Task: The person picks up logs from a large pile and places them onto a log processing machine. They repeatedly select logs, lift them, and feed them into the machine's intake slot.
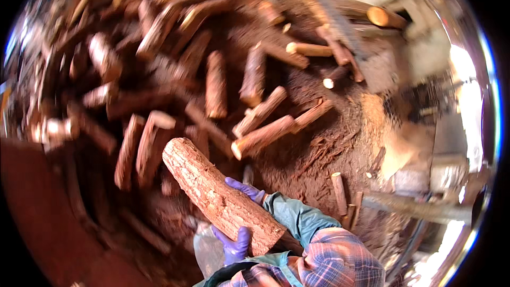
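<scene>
A thick log with rough reddish-brown bark lies across both my hands, raised off the ground and pointing up and to the left. My left hand, in a purple glove, grips its near left side close to the lower end. On the far right side of the log, my right hand presses with its purple-gloved fingers against the bark. Part of each hand is hidden by the log. A teal sleeve cover runs up my right forearm to a plaid shirt.
Several loose logs lie scattered over brown dirt ahead and left. A large dark reddish surface fills the lower left. Sawdust is heaped at right, near a horizontal beam. More logs rest by a pale structure at upper right.
</scene>
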